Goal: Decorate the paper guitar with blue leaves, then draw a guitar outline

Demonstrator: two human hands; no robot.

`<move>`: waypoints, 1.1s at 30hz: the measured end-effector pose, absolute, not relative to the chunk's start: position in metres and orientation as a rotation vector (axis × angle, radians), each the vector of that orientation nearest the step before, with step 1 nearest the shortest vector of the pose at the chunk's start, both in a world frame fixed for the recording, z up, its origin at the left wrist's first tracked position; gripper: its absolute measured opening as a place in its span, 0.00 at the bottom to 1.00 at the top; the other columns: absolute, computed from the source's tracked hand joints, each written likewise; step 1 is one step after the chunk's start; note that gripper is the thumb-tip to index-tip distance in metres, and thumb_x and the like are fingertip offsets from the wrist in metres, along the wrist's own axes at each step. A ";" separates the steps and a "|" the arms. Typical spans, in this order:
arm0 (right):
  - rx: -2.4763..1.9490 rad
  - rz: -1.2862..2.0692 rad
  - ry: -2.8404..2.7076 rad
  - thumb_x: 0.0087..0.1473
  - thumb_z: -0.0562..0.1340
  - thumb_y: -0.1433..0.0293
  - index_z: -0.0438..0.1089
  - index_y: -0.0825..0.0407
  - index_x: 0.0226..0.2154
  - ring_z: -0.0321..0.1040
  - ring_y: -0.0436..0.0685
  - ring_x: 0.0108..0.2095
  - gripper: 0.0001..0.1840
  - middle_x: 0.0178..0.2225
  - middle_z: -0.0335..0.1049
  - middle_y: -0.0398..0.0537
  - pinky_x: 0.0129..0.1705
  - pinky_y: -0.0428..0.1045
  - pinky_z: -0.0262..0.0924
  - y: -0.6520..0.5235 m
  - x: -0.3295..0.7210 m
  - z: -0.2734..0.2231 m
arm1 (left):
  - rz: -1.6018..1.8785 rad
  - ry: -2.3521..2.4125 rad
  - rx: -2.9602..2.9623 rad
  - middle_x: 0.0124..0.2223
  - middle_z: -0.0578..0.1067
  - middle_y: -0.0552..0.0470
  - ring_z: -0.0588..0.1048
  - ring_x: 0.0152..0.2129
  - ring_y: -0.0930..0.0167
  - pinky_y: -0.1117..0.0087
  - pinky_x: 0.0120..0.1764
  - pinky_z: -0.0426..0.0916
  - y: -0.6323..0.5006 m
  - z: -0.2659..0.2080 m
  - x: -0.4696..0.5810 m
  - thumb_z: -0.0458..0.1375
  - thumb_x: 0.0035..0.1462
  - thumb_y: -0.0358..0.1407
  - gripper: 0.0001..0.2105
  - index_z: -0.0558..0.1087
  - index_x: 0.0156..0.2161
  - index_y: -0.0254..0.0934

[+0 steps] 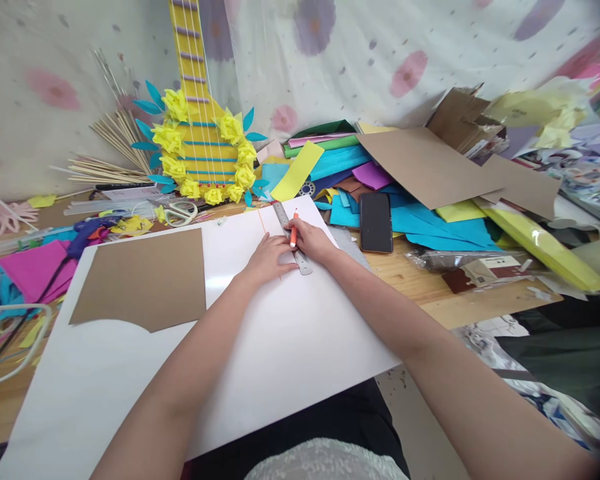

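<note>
A wooden counter was largely covered by a white sheet, beyond which a flowered curtain was hung. To the left of the sheet, magenta paper was heaped among other scraps; on its left part, a brown cardboard piece was laid. Behind the sheet, from left to right, were seen wooden sticks, scissors, a guitar shape ringed with yellow flowers, and stacked coloured paper. Just right of the sheet, a phone was placed.

Near the sheet's far edge, the left hand was laid palm down, its fingers loosely spread against a metal ruler, with nothing gripped. The ruler was set slantwise on the sheet. By the closed fingers of the right hand, an orange pen was held over it.

The sheet's near left part and the guitar shape's top were cut off; the ruler's middle was hidden by the hands. Whether the sheet was touched by the pen could not be told.
</note>
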State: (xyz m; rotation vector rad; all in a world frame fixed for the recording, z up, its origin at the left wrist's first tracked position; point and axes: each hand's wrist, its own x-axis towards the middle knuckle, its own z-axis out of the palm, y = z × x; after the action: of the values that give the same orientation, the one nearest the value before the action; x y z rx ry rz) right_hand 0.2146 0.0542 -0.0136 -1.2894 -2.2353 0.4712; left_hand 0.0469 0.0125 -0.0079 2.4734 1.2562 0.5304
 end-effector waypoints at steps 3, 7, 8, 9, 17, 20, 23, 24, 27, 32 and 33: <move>-1.306 0.485 -2.234 0.52 0.53 0.74 0.61 0.49 0.43 0.68 0.60 0.45 0.14 0.47 0.70 0.51 0.44 0.54 0.62 0.055 0.215 -0.015 | 0.519 1.241 2.456 0.55 0.69 0.49 0.64 0.55 0.64 0.50 0.63 0.38 0.013 -0.009 0.047 0.59 0.52 0.44 0.17 0.73 0.47 0.42; -1.330 0.482 -2.237 0.52 0.54 0.74 0.60 0.49 0.43 0.68 0.60 0.45 0.14 0.47 0.70 0.51 0.44 0.53 0.62 0.056 0.215 -0.016 | 0.481 1.237 2.457 0.56 0.69 0.51 0.66 0.54 0.66 0.52 0.64 0.36 0.012 -0.006 0.048 0.58 0.53 0.42 0.16 0.73 0.47 0.43; -1.331 0.477 -2.237 0.52 0.54 0.74 0.61 0.49 0.44 0.68 0.60 0.45 0.14 0.47 0.70 0.51 0.44 0.53 0.62 0.055 0.215 -0.016 | 0.472 1.240 2.462 0.56 0.69 0.50 0.66 0.54 0.66 0.53 0.64 0.36 0.012 -0.006 0.048 0.58 0.53 0.42 0.16 0.73 0.47 0.42; -1.332 0.469 -2.238 0.52 0.54 0.74 0.61 0.49 0.44 0.68 0.59 0.45 0.14 0.47 0.70 0.51 0.44 0.52 0.62 0.055 0.215 -0.016 | 0.463 1.243 2.467 0.56 0.68 0.50 0.66 0.54 0.66 0.54 0.65 0.36 0.011 -0.005 0.048 0.58 0.53 0.43 0.17 0.73 0.47 0.41; -1.356 0.409 -2.271 0.53 0.54 0.73 0.62 0.50 0.44 0.69 0.58 0.41 0.14 0.44 0.71 0.51 0.41 0.50 0.61 0.052 0.215 -0.014 | 0.434 1.255 2.521 0.56 0.68 0.49 0.66 0.54 0.65 0.56 0.65 0.39 0.011 -0.006 0.050 0.60 0.50 0.49 0.22 0.73 0.47 0.40; -1.351 0.389 -2.279 0.54 0.53 0.73 0.62 0.51 0.45 0.68 0.58 0.42 0.14 0.45 0.70 0.52 0.41 0.51 0.61 0.052 0.214 -0.013 | 0.423 1.268 2.519 0.56 0.68 0.48 0.66 0.54 0.65 0.56 0.65 0.39 0.010 -0.004 0.051 0.59 0.50 0.49 0.21 0.72 0.46 0.40; -1.337 0.357 -2.304 0.53 0.53 0.73 0.62 0.53 0.46 0.67 0.60 0.44 0.16 0.46 0.69 0.55 0.43 0.52 0.60 0.053 0.214 -0.014 | 0.441 1.274 2.511 0.55 0.69 0.48 0.66 0.54 0.65 0.55 0.65 0.38 0.010 -0.003 0.053 0.59 0.50 0.51 0.21 0.73 0.45 0.39; -1.325 0.345 -2.309 0.53 0.53 0.74 0.61 0.53 0.47 0.67 0.60 0.44 0.17 0.46 0.69 0.55 0.44 0.52 0.60 0.054 0.214 -0.015 | 0.448 1.275 2.512 0.54 0.69 0.48 0.66 0.54 0.65 0.55 0.65 0.38 0.010 -0.003 0.054 0.59 0.49 0.51 0.21 0.73 0.44 0.39; -1.270 0.329 -2.321 0.53 0.53 0.73 0.60 0.55 0.50 0.64 0.60 0.48 0.20 0.50 0.66 0.57 0.48 0.54 0.59 0.058 0.215 -0.018 | 0.457 1.285 2.513 0.52 0.71 0.49 0.68 0.52 0.66 0.55 0.65 0.37 0.012 -0.005 0.055 0.60 0.48 0.51 0.21 0.73 0.43 0.40; -1.228 0.345 -2.350 0.53 0.53 0.73 0.60 0.58 0.51 0.61 0.61 0.52 0.21 0.52 0.65 0.60 0.53 0.55 0.56 0.062 0.216 -0.023 | 0.444 1.288 2.479 0.51 0.71 0.48 0.68 0.52 0.66 0.55 0.65 0.36 0.013 -0.005 0.055 0.61 0.47 0.51 0.22 0.73 0.43 0.38; -1.233 0.346 -2.350 0.53 0.53 0.73 0.60 0.58 0.51 0.61 0.61 0.52 0.21 0.51 0.65 0.61 0.53 0.55 0.56 0.063 0.216 -0.023 | 0.447 1.286 2.474 0.52 0.71 0.48 0.68 0.52 0.66 0.55 0.65 0.36 0.013 -0.005 0.055 0.61 0.47 0.51 0.22 0.73 0.43 0.38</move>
State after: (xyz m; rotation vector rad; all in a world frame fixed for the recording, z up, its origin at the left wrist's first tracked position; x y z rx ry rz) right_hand 0.2161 0.0625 -0.0231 -1.2325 -2.3496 0.3459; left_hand 0.0551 0.0130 -0.0053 2.4743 1.2863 0.4465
